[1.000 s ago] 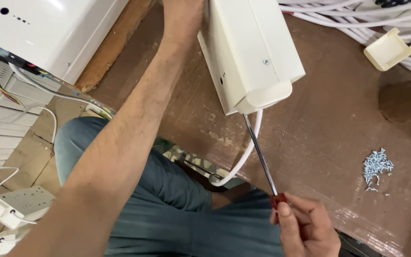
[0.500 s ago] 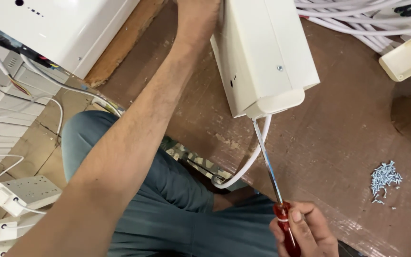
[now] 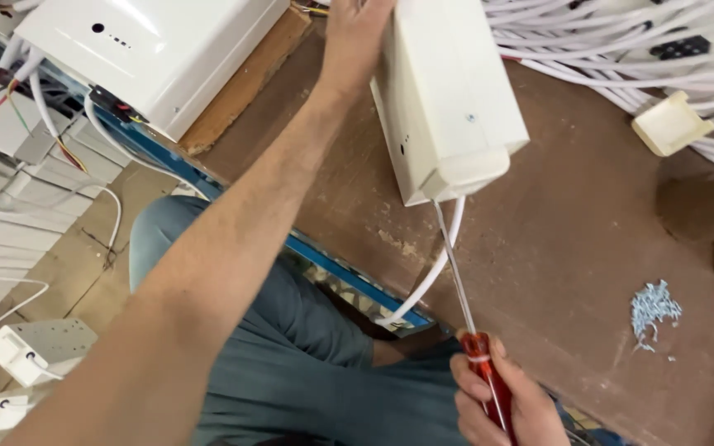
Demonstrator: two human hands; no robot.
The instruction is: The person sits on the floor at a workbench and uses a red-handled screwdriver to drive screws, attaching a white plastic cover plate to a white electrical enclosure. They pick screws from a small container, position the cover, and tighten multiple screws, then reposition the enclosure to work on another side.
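A white plastic housing (image 3: 452, 99) stands tilted on a brown worktable (image 3: 588, 248) in the upper middle of the frame. The left hand (image 3: 357, 29) reaches in from the lower left, its forearm crossing the frame diagonally, and rests against the housing's upper left side; its fingers run past the top edge, so whether they are curled around the housing cannot be told. The right hand (image 3: 502, 405), at the bottom edge right of centre, is closed around the red handle of a screwdriver (image 3: 464, 306). The slim metal shaft rises up and slightly left from that fist, and its tip meets the housing's lower end beside a white cable (image 3: 431, 277) that leaves the same end and curves down to the table's edge. The two hands are well apart, the housing lying between them (nearer the left).

A small heap of pale screws (image 3: 653, 307) lies at the right, near the screwdriver hand. A bundle of white cables (image 3: 621, 58) fills the upper right, and another white casing (image 3: 159, 49) sits at the upper left.
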